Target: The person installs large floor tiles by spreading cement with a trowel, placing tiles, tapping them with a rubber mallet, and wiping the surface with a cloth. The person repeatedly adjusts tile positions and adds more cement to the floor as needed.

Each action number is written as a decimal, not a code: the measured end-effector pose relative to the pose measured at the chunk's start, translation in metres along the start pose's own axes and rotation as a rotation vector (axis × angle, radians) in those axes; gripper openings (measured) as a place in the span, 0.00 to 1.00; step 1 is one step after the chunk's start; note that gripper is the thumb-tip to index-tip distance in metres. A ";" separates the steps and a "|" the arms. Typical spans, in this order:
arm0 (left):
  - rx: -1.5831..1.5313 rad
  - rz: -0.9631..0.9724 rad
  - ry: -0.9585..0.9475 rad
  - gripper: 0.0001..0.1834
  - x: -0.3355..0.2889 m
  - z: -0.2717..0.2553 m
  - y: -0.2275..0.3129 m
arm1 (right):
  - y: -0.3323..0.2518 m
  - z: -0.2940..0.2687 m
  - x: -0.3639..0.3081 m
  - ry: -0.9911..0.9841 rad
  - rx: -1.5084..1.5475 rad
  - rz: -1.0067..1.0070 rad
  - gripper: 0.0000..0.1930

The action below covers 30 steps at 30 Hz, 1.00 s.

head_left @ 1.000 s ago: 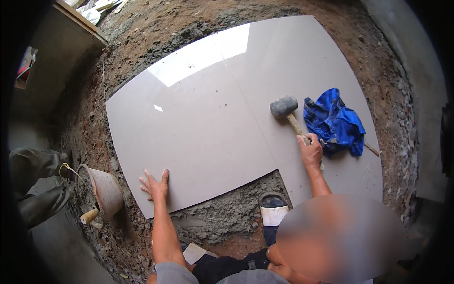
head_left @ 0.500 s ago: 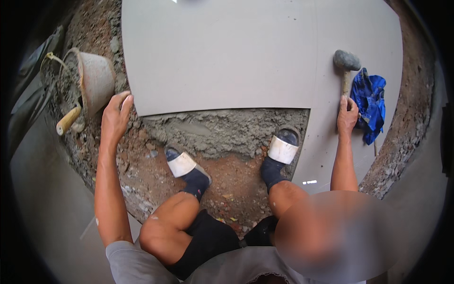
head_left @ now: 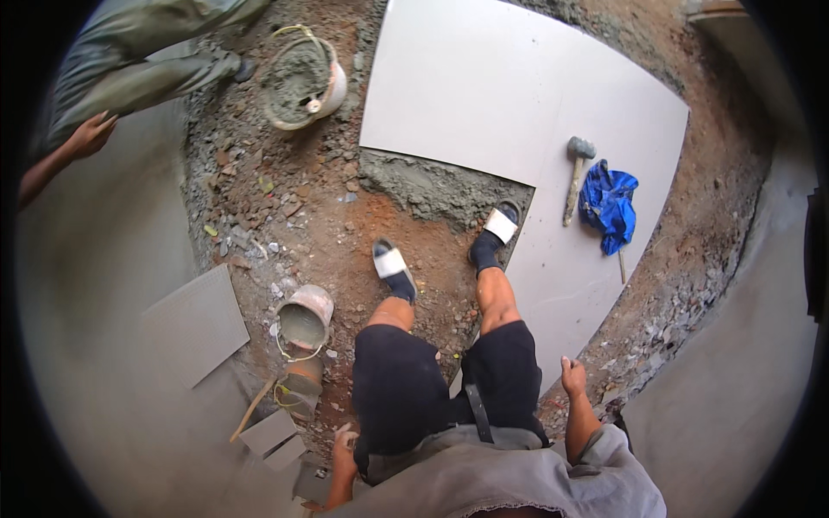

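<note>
One bare hand, my right hand [head_left: 572, 380], is held out to the side, fingers loosely curled around nothing that I can see. My left hand [head_left: 344, 439] is low beside my black shorts [head_left: 397, 371]; its fingers look bent, but they are partly hidden, so I cannot tell whether they grasp anything.

Just ahead, my left sandal [head_left: 389, 262] is on reddish soil, and my right sandal [head_left: 500, 226] is at the corner where wet cement [head_left: 423, 183] meets the tiles. To my left, near my knee, a small bucket [head_left: 311, 300] lies tipped, its mouth toward me.

Farther on, the rubber mallet [head_left: 574, 181] lies on the right-hand tile [head_left: 553, 276], just beside a crumpled blue cloth [head_left: 609, 207]. Half a second ago my right hand had its handle; now it is let go, and both hands are well apart from it. I take this as a pause in the tapping, with the mallet parked within sight.

Beyond is the other large pale tile [head_left: 449, 78], with cement exposed along its near edge. Left of it stands a cement-filled bucket [head_left: 337, 91]. Farthest left are a co-worker's grey trousers [head_left: 142, 78] and hand [head_left: 92, 135].
</note>
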<state>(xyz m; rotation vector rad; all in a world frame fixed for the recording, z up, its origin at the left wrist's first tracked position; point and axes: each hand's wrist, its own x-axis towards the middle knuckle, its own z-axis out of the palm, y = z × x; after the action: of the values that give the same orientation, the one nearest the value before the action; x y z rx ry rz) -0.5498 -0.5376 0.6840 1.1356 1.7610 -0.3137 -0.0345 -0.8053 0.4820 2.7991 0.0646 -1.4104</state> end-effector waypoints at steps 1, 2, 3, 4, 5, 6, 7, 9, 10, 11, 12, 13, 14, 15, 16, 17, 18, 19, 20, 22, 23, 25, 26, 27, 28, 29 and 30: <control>-0.097 0.000 -0.010 0.12 -0.010 0.000 -0.007 | 0.005 -0.009 -0.012 0.009 -0.016 0.036 0.30; -0.217 -0.082 0.021 0.12 -0.007 0.002 -0.013 | 0.007 -0.017 -0.015 0.025 0.009 0.001 0.29; -0.335 -0.165 0.023 0.13 -0.001 0.001 -0.019 | 0.010 -0.024 -0.022 0.039 0.025 -0.002 0.29; -0.288 -0.140 -0.008 0.13 0.005 -0.002 -0.026 | 0.011 -0.029 -0.027 0.045 0.041 0.040 0.29; -0.242 -0.113 -0.039 0.14 0.012 -0.005 -0.033 | 0.015 -0.031 -0.038 0.088 0.072 -0.029 0.29; -0.028 0.018 -0.090 0.14 0.015 -0.011 -0.041 | 0.019 -0.028 -0.049 0.120 0.101 -0.051 0.28; 0.199 0.153 -0.144 0.15 0.020 -0.015 -0.051 | 0.026 -0.026 -0.066 0.151 0.124 -0.073 0.28; 0.082 0.162 -0.180 0.17 0.021 -0.028 -0.076 | 0.046 -0.004 -0.117 0.244 0.205 -0.235 0.27; 0.008 0.185 -0.199 0.18 0.017 -0.035 -0.092 | 0.058 0.013 -0.146 0.210 0.080 -0.155 0.27; 0.046 0.184 -0.258 0.20 0.011 -0.044 -0.111 | 0.071 0.032 -0.176 0.198 -0.017 -0.134 0.27; 0.059 0.215 -0.298 0.21 0.009 -0.053 -0.128 | 0.081 0.047 -0.199 0.077 -0.130 -0.212 0.27; -0.135 0.066 -0.251 0.19 0.001 -0.056 -0.143 | 0.089 0.066 -0.222 0.031 -0.110 -0.156 0.29; -0.048 0.100 -0.270 0.20 -0.011 -0.062 -0.159 | 0.095 0.078 -0.239 0.006 -0.072 -0.192 0.30; -0.008 0.180 -0.256 0.20 -0.014 -0.064 -0.170 | 0.095 0.086 -0.244 -0.004 -0.068 -0.185 0.30; 0.045 0.195 -0.273 0.21 -0.020 -0.065 -0.180 | 0.096 0.087 -0.251 -0.015 -0.065 -0.176 0.30; 0.060 0.219 -0.262 0.25 -0.025 -0.067 -0.189 | 0.091 0.087 -0.250 -0.013 -0.074 -0.270 0.30; -0.083 0.181 -0.231 0.26 -0.031 -0.065 -0.197 | 0.087 0.079 -0.248 0.032 -0.060 -0.335 0.30; -0.218 0.085 -0.224 0.28 -0.035 -0.062 -0.204 | 0.080 0.073 -0.246 0.026 0.059 -0.260 0.29; -0.385 0.066 -0.206 0.30 -0.041 -0.056 -0.211 | 0.075 0.061 -0.246 0.001 0.155 -0.323 0.29; -0.399 0.245 -0.187 0.38 -0.048 -0.043 -0.225 | 0.062 0.042 -0.246 0.041 0.087 -0.322 0.26; -0.395 0.334 -0.093 0.40 -0.050 -0.034 -0.231 | 0.055 0.036 -0.245 0.044 0.146 -0.328 0.27; -0.307 0.483 -0.007 0.45 -0.054 -0.017 -0.241 | 0.043 0.024 -0.244 0.055 0.156 -0.328 0.28; -0.295 0.508 0.015 0.44 -0.056 -0.008 -0.244 | 0.039 0.021 -0.242 0.062 0.109 -0.345 0.27; -0.279 0.527 0.039 0.43 -0.058 -0.002 -0.246 | 0.035 0.018 -0.239 0.067 0.077 -0.321 0.27; -0.284 0.486 0.021 0.43 -0.060 0.002 -0.245 | 0.032 0.016 -0.234 0.062 0.099 -0.373 0.27; -0.395 0.614 0.018 0.40 -0.068 0.005 -0.245 | 0.030 0.015 -0.229 0.053 0.136 -0.382 0.27; -0.350 0.558 -0.032 0.39 -0.078 0.003 -0.245 | 0.030 0.015 -0.223 0.044 0.182 -0.350 0.27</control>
<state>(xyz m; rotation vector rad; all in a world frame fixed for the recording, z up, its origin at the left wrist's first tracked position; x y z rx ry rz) -0.7379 -0.7124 0.6808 1.2913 1.3321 0.3002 -0.1780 -0.8427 0.6517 3.0844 0.4715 -1.4831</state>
